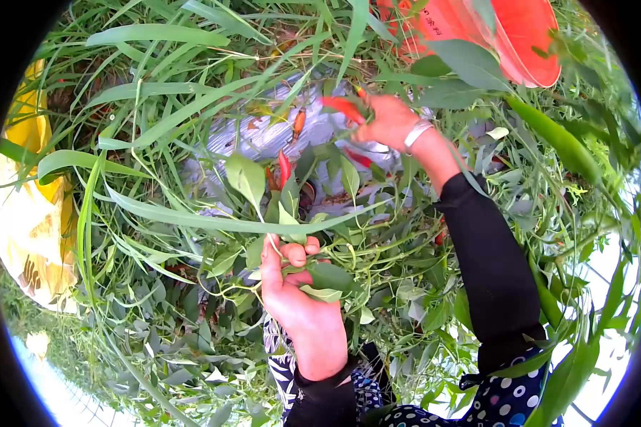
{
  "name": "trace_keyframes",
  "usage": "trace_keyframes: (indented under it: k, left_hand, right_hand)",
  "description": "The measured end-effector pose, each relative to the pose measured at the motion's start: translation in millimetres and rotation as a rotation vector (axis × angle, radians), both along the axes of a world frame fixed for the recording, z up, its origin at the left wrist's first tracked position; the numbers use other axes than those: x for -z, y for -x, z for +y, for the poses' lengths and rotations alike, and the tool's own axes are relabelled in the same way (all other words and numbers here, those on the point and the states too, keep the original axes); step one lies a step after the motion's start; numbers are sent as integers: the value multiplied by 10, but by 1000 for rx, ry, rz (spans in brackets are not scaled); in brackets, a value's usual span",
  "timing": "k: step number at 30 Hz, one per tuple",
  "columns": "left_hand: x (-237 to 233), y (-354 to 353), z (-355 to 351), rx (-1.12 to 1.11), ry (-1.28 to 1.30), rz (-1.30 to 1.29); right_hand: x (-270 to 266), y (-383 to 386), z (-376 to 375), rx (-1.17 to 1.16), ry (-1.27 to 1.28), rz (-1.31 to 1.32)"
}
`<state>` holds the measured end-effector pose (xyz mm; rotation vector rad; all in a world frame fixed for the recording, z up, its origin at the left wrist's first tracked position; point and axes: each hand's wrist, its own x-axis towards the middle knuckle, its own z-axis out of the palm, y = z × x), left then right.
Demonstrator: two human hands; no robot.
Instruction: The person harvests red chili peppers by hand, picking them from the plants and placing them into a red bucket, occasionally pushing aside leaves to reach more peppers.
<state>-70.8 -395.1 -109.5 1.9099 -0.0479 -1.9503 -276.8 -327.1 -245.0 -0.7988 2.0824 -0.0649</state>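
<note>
My right hand (387, 122), with a pale band at the wrist, is closed around a red chili pepper (345, 109) that sticks out on its left side. Lower down, my left hand (297, 290) has its fingers curled around a green stem (267, 231) of a pepper plant, with leaves over part of the fingers. Between the hands another red chili (285, 169) stands among the leaves. An orange-brown chili (299, 124) is farther up, over a silvery plastic sheet (253, 135).
A red bucket (527, 43) lies tilted in the upper right. On the far left is a yellow bag (32, 228). Long grass blades (249, 226) cross in front of the hands, and dense pepper foliage (178, 341) surrounds them.
</note>
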Motion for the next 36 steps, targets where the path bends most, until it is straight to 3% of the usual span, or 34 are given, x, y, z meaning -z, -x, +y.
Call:
trace_keyframes:
  k: [1, 2, 4, 6, 10, 13, 16, 17, 18, 20, 22, 24, 25, 27, 28, 30, 31, 34, 36]
  left_hand:
    - [23, -41, 15, -24, -1, 24]
    - [28, -47, 18, -21, 2, 20]
    - [42, -42, 22, -66, -12, -20]
    - [78, -87, 52, -82, 1, -9]
    - [65, -53, 41, -93, 16, 11]
    - [0, -26, 37, -67, 16, -26]
    - [-17, -12, 64, -61, 22, -43]
    - [-27, -27, 74, -47, 31, 11]
    - [-31, -29, 77, -35, 43, 66]
    - [-77, 27, 89, 10, 72, 40]
    - [-74, 25, 85, -63, 30, -6]
    - [-45, -2, 71, -96, 26, 6]
    - [-23, -10, 67, -120, 20, 30]
    - [26, -51, 67, -157, 19, 94]
    - [25, -42, 76, -158, 20, 91]
    - [-4, 51, 65, -103, 27, -93]
    - [80, -29, 76, -58, 92, 71]
    - [15, 51, 52, 77, 24, 31]
    - [2, -45, 74, 78, 92, 251]
  right_hand:
    - [-22, -3, -22, 251, 224, -23]
    - [-179, -3, -118, 254, 226, -26]
    - [-477, -19, -264, 696, 215, -394]
    - [-511, -89, -274, 706, 259, -414]
    - [-718, -331, -327, 494, 538, -272]
    - [-1013, -293, -497, 695, 568, -488]
    - [-1322, -1, -740, 324, 873, -221]
    - [-1300, -89, -821, 696, 986, -426]
    - [-1178, -103, -794, 693, 992, -428]
    - [-794, -140, -677, 709, 507, -491]
    - [-604, -188, -551, 573, 124, -331]
    - [-232, -283, -367, 303, 49, -82]
    - [-163, -295, -298, 304, 47, -88]
    - [-139, -339, -250, 798, 108, -475]
    - [-191, -361, -267, 798, 108, -478]
    - [-389, -378, -325, 1240, 509, -857]
    - [-526, -388, -370, 1324, 576, -928]
    - [-923, -548, -388, 1498, 709, -1122]
    - [-1151, -758, -344, 1423, 840, -1147]
